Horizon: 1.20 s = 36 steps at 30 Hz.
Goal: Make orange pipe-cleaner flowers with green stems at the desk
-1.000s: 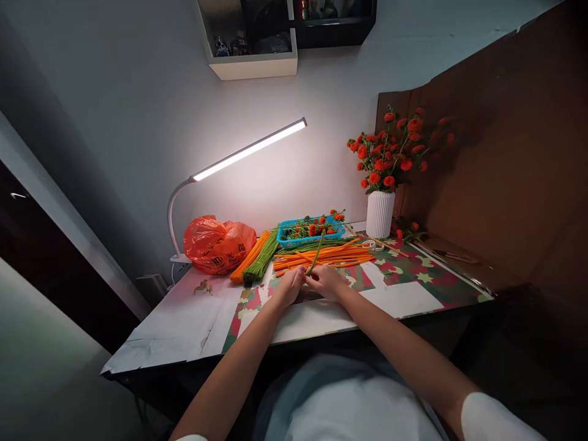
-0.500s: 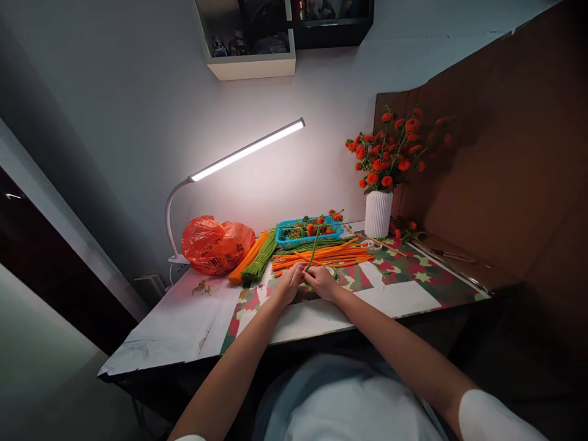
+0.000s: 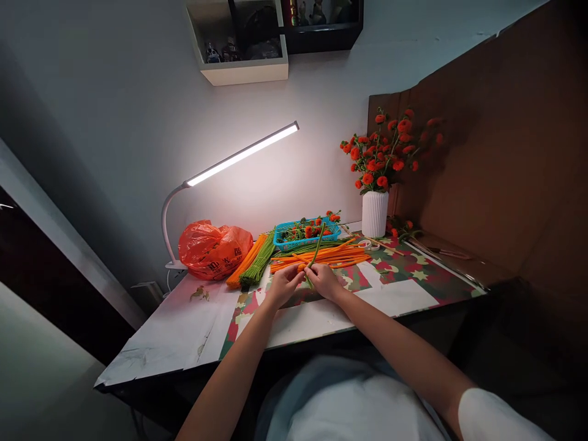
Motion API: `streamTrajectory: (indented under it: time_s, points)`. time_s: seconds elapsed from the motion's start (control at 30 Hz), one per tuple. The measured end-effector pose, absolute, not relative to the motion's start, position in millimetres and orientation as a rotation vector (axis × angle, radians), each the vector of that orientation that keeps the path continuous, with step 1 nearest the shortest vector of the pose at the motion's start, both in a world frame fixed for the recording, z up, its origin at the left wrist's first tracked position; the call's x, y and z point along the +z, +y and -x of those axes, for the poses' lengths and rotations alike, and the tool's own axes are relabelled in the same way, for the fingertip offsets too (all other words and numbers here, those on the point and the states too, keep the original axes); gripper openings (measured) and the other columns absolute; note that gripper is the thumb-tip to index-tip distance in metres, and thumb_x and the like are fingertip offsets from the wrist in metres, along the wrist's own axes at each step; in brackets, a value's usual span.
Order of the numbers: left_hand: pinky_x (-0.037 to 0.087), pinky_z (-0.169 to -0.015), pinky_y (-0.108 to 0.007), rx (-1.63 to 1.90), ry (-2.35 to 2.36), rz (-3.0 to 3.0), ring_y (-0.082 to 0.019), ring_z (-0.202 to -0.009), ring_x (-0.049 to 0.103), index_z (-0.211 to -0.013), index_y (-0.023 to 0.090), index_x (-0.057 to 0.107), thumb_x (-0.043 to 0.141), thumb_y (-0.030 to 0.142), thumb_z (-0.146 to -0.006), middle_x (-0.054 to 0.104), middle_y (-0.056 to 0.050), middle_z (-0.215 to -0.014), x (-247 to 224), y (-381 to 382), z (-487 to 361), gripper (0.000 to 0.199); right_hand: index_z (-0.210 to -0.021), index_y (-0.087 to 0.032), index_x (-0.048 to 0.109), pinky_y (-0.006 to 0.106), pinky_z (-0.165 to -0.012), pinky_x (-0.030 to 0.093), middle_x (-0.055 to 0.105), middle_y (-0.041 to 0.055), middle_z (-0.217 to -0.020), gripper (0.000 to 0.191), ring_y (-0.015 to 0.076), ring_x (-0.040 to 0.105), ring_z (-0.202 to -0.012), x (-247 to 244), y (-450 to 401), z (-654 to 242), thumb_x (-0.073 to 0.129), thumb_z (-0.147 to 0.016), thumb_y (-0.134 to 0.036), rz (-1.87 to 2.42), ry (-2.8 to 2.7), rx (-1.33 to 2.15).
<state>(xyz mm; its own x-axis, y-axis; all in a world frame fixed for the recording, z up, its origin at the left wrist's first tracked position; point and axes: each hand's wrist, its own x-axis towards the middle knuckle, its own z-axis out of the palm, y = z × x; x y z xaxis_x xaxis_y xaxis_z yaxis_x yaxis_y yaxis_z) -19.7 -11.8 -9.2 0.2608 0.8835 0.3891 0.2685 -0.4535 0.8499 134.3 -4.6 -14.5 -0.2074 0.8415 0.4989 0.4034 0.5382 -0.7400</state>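
Note:
Just above the front of the table, my left hand [image 3: 285,286] and my right hand [image 3: 324,282] come close together, fingers pinched. A green pipe-cleaner stem [image 3: 318,246] slants up from my right fingertips, its upper end free. At my left fingertips shows a small orange pipe-cleaner piece [image 3: 301,267], partly covered by the fingers. Right behind the hands lies a spread of orange pipe cleaners [image 3: 342,255]. A blue basket [image 3: 285,247] behind them holds orange flowers with green stems.
To the left are a red plastic bag [image 3: 214,248], a bundle of green pipe cleaners [image 3: 258,262] and an orange bundle [image 3: 243,266]. A lit clamp lamp [image 3: 243,154] arches above. A white vase [image 3: 375,214] of orange flowers stands back right, near a brown cardboard panel [image 3: 478,153].
My hands have drawn slightly apart, and an orange piece now shows at my left fingertips. The green stem leans more to the right. The whole view has shifted slightly.

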Motion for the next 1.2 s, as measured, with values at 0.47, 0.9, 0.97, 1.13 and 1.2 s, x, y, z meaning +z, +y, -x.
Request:
streamTrajectory:
  time_s: [0.47, 0.9, 0.97, 1.13, 1.2]
  points:
    - [0.052, -0.078, -0.035, 1.226, 0.982, -1.846, -0.023, -0.087, 0.065, -0.107, 0.015, 0.068, 0.067, 0.039, -0.074, 0.071, -0.009, -0.099, -11, -11, 21, 0.041, -0.057, -0.019, 0.044, 0.023, -0.050, 0.025, 0.037, -0.0043, -0.053, 0.031, 0.0095, 0.033, -0.051, -21, 6, -136, 0.048, -0.072, -0.045, 0.934, -1.703, 0.999]
    - [0.055, -0.083, -0.038, 1.309, 0.925, -2.102, -0.024, -0.093, 0.068, -0.114, 0.014, 0.066, 0.060, 0.036, -0.082, 0.071, -0.011, -0.107, -16, -7, 23, 0.039, -0.052, -0.020, 0.038, 0.021, -0.041, 0.016, 0.031, -0.0087, -0.041, 0.030, 0.0048, 0.023, -0.039, -14, 2, -135, 0.055, -0.070, -0.036, 0.894, -1.436, 1.338]
    - [0.056, -0.082, -0.036, 1.354, 0.899, -2.206, -0.023, -0.093, 0.068, -0.116, 0.015, 0.066, 0.058, 0.032, -0.085, 0.071, -0.011, -0.108, -17, -5, 23, 0.036, -0.053, -0.021, 0.035, 0.021, -0.039, 0.013, 0.027, -0.0103, -0.040, 0.030, 0.0040, 0.020, -0.037, -11, -1, -135, 0.055, -0.071, -0.032, 0.870, -1.348, 1.484]
    - [0.055, -0.088, -0.035, 1.468, 0.888, -2.439, -0.021, -0.101, 0.067, -0.119, 0.019, 0.064, 0.053, 0.023, -0.089, 0.070, -0.010, -0.112, -14, -8, 21, 0.032, -0.060, -0.021, 0.034, 0.018, -0.037, 0.011, 0.023, -0.0120, -0.043, 0.028, 0.0037, 0.013, -0.037, -3, -9, -138, 0.058, -0.074, -0.025, 0.707, -1.114, 1.816]
    - [0.054, -0.090, -0.035, 1.506, 0.874, -2.527, -0.020, -0.104, 0.065, -0.120, 0.021, 0.063, 0.049, 0.020, -0.091, 0.068, -0.009, -0.116, -10, -12, 20, 0.032, -0.062, -0.020, 0.036, 0.016, -0.037, 0.012, 0.022, -0.0118, -0.045, 0.026, 0.0040, 0.012, -0.038, -1, -11, -139, 0.057, -0.077, -0.022, 0.579, -0.997, 1.963]
